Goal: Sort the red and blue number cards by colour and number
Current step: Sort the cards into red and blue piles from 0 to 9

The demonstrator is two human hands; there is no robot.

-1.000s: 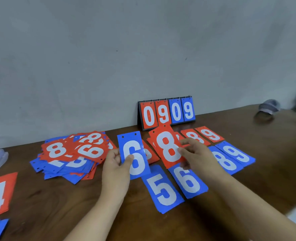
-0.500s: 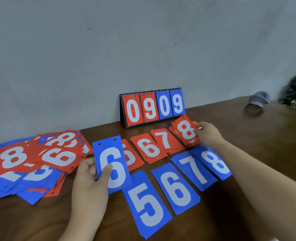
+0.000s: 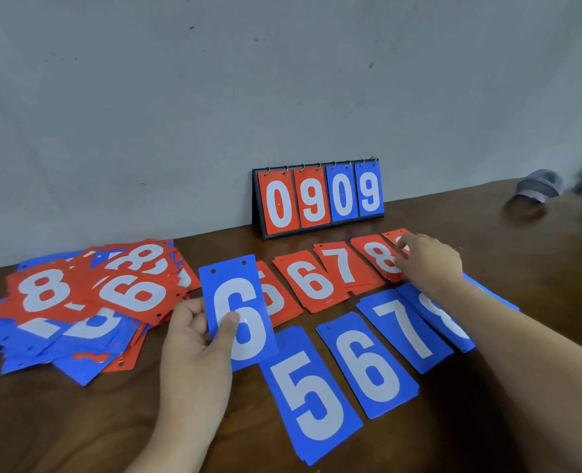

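1. Grey wall point(image 3: 146, 114) backs a brown wooden surface point(image 3: 61, 421). A scoreboard point(image 3: 320, 196) reading 0909, two red flaps then two blue, stands against the wall.
2. Left of centre lies a loose pile point(image 3: 78, 308) of jumbled red and blue cards, with a red 8 and a red 6 face up on top.
3. The left hand point(image 3: 197, 346) pinches the held 6 point(image 3: 236, 308), a blue card, with the thumb on the numeral and the fingers behind the left edge. The card is raised upright just right of the pile and covers part of the red 5 point(image 3: 276, 302).
4. The red row runs rightward in front of the scoreboard: red 5, red 6 point(image 3: 311, 281), red 7 point(image 3: 344, 268) and red 8 point(image 3: 378, 257), each close beside the next.
5. The blue row lies nearer the person: blue 5 point(image 3: 311, 394), blue 6 point(image 3: 368, 363), blue 7 point(image 3: 405, 326) and blue 8 point(image 3: 443, 319). The right forearm hides part of the blue 8.
6. The right hand point(image 3: 429, 264) rests on the red 8, its fingertips and thumb touching the top card. I cannot tell whether it pinches the card or only presses on it.
7. At the far right, a blurred grey cap point(image 3: 538, 184) sits near the wall.
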